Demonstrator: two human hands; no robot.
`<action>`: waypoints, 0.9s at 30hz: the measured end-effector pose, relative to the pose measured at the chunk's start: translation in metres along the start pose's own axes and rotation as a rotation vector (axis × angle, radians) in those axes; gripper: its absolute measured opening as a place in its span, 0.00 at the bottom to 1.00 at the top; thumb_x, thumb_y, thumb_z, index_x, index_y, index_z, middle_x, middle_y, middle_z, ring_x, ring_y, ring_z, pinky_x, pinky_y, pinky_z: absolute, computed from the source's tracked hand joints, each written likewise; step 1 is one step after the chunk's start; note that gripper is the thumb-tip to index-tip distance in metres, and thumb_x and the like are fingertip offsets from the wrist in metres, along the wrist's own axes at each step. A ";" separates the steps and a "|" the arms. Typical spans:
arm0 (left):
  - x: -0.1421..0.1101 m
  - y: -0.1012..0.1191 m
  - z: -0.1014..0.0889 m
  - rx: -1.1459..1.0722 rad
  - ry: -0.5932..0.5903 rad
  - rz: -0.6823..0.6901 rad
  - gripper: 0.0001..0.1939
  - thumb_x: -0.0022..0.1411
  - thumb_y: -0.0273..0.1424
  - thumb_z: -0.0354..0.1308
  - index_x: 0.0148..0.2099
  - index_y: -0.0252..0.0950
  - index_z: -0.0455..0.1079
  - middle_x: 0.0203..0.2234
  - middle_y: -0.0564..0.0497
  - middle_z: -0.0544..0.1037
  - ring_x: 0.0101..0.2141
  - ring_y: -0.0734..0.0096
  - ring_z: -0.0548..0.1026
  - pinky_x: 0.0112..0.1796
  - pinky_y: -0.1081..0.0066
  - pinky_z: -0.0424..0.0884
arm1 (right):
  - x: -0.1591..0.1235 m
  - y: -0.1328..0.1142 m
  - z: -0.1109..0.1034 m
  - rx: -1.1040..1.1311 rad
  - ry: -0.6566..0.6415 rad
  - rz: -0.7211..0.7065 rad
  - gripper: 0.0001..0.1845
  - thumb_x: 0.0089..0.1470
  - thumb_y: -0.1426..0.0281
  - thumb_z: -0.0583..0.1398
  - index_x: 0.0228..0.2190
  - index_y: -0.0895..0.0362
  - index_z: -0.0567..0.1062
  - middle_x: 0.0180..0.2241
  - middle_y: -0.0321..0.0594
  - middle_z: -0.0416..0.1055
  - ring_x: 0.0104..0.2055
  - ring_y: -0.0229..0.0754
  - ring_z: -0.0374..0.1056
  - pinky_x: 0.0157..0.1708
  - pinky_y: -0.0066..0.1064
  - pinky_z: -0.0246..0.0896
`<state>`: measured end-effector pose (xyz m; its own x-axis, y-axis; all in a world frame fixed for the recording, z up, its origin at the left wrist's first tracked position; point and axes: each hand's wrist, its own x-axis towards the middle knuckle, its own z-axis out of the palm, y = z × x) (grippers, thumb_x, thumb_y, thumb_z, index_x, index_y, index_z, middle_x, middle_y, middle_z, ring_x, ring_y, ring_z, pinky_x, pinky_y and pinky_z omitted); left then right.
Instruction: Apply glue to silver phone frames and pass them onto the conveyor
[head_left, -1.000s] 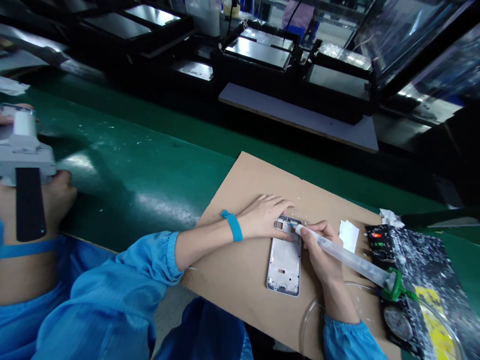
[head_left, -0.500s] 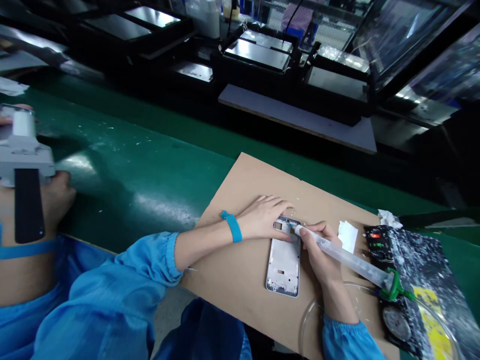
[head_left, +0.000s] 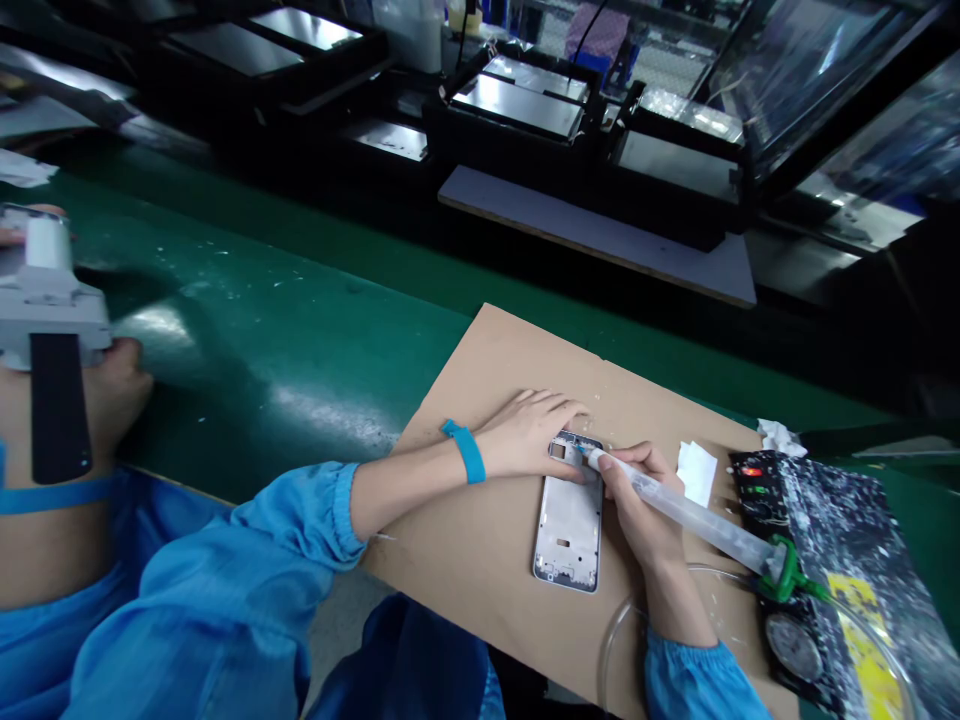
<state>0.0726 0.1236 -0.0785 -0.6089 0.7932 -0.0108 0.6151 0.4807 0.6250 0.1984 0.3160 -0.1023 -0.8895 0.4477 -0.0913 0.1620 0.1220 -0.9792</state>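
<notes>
Left hand (head_left: 529, 435) lies across the upper end of a phone frame (head_left: 568, 530), fingers curved over the top edge, thumb on the inner face; grip narrow, presumably to stop the part sliding. Right hand (head_left: 637, 500) is closed pen-fashion around the front of a clear syringe (head_left: 697, 518), likely for fine control, its blue tip (head_left: 582, 450) at the frame's upper portion; contact cannot be told at this size. Frame lies flat, inner face up, on a brown board (head_left: 480, 400), which probably spares the green surface (head_left: 225, 330) beneath. Syringe slants down toward the frame, its green cap (head_left: 784, 568) over the edge of a black box (head_left: 862, 520) with a lit red display and a round gauge (head_left: 793, 645); the box bounds the space to the right. A loop of clear tube (head_left: 613, 640) runs on the board by the right forearm and could snag the sleeve. White paper (head_left: 696, 473) sits just beyond the right hand; a crumpled tissue (head_left: 780, 437) near the box's far corner. Left hand hides part of the frame's upper left side. Far left, well apart: a co-worker's hand (head_left: 124, 385) beside a grey-and-black device (head_left: 60, 400). Beyond the surface: black fixtures (head_left: 525, 100) with glossy panels, above a pale shelf (head_left: 592, 230).
</notes>
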 end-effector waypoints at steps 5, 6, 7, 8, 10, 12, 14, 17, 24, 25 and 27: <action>0.000 -0.001 0.001 -0.006 0.005 0.002 0.34 0.67 0.50 0.74 0.67 0.41 0.70 0.56 0.43 0.83 0.59 0.47 0.80 0.62 0.52 0.70 | 0.000 0.001 -0.001 -0.009 -0.005 0.015 0.31 0.53 0.40 0.77 0.34 0.54 0.78 0.24 0.36 0.76 0.25 0.41 0.70 0.28 0.32 0.65; 0.001 0.000 0.001 -0.005 0.003 0.002 0.34 0.67 0.50 0.74 0.67 0.41 0.70 0.56 0.43 0.83 0.59 0.47 0.80 0.62 0.53 0.70 | 0.000 0.000 -0.001 -0.010 -0.003 0.016 0.32 0.53 0.40 0.77 0.34 0.54 0.78 0.24 0.36 0.76 0.25 0.41 0.70 0.28 0.32 0.66; 0.001 0.000 0.000 -0.003 0.002 0.001 0.34 0.67 0.50 0.74 0.66 0.41 0.70 0.56 0.43 0.83 0.59 0.47 0.80 0.62 0.53 0.69 | 0.000 0.000 0.000 -0.010 0.000 0.019 0.32 0.52 0.39 0.78 0.34 0.54 0.78 0.24 0.36 0.75 0.25 0.41 0.70 0.28 0.32 0.66; 0.001 0.000 0.000 -0.001 0.000 0.001 0.34 0.67 0.50 0.74 0.66 0.41 0.70 0.56 0.44 0.83 0.59 0.47 0.80 0.62 0.53 0.70 | 0.000 -0.001 0.000 -0.009 0.001 0.022 0.33 0.52 0.39 0.78 0.34 0.54 0.78 0.24 0.36 0.75 0.25 0.41 0.70 0.28 0.32 0.66; 0.001 0.000 0.000 0.001 -0.002 0.002 0.33 0.67 0.50 0.74 0.66 0.41 0.71 0.56 0.44 0.83 0.59 0.47 0.80 0.62 0.53 0.70 | 0.000 -0.003 0.000 -0.006 0.000 0.029 0.33 0.51 0.38 0.78 0.34 0.54 0.78 0.23 0.35 0.75 0.25 0.41 0.69 0.27 0.32 0.66; 0.001 0.000 0.000 0.001 -0.001 0.002 0.34 0.67 0.51 0.74 0.66 0.42 0.70 0.57 0.44 0.83 0.59 0.47 0.80 0.61 0.52 0.70 | 0.000 -0.004 0.001 0.000 0.001 0.030 0.34 0.50 0.38 0.78 0.33 0.54 0.78 0.23 0.35 0.74 0.25 0.42 0.69 0.27 0.32 0.66; 0.001 0.000 0.000 -0.001 0.001 0.000 0.34 0.67 0.51 0.74 0.67 0.42 0.70 0.57 0.44 0.83 0.59 0.47 0.80 0.61 0.52 0.70 | 0.000 -0.005 0.001 -0.001 0.002 0.021 0.34 0.50 0.37 0.78 0.33 0.54 0.78 0.23 0.35 0.75 0.25 0.42 0.69 0.27 0.32 0.66; 0.001 -0.001 0.001 -0.001 0.001 -0.001 0.34 0.67 0.51 0.73 0.67 0.42 0.71 0.56 0.44 0.83 0.59 0.47 0.80 0.61 0.52 0.70 | 0.001 -0.005 0.002 -0.016 0.007 0.005 0.34 0.51 0.37 0.77 0.33 0.54 0.79 0.23 0.36 0.75 0.25 0.41 0.69 0.27 0.32 0.66; 0.001 -0.001 0.001 -0.001 0.001 0.002 0.35 0.68 0.53 0.73 0.68 0.42 0.71 0.56 0.44 0.83 0.60 0.46 0.79 0.61 0.52 0.70 | 0.001 -0.006 0.002 -0.009 0.010 0.010 0.34 0.50 0.37 0.77 0.33 0.54 0.78 0.24 0.36 0.76 0.26 0.41 0.70 0.28 0.32 0.67; 0.001 -0.001 0.001 0.000 0.002 0.003 0.35 0.68 0.53 0.73 0.68 0.42 0.71 0.56 0.43 0.83 0.60 0.46 0.79 0.61 0.52 0.70 | 0.001 -0.006 0.001 -0.007 0.004 0.012 0.34 0.50 0.37 0.78 0.33 0.54 0.78 0.24 0.36 0.75 0.25 0.41 0.69 0.28 0.32 0.66; 0.001 -0.001 0.001 0.002 0.003 0.005 0.36 0.68 0.53 0.73 0.68 0.41 0.71 0.56 0.44 0.83 0.59 0.46 0.79 0.61 0.52 0.70 | 0.001 -0.005 0.001 -0.001 -0.006 0.014 0.34 0.50 0.38 0.78 0.33 0.54 0.78 0.23 0.36 0.75 0.25 0.41 0.69 0.27 0.31 0.66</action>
<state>0.0720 0.1243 -0.0795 -0.6071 0.7946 -0.0054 0.6192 0.4773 0.6235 0.1965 0.3148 -0.0972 -0.8899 0.4436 -0.1060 0.1746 0.1168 -0.9777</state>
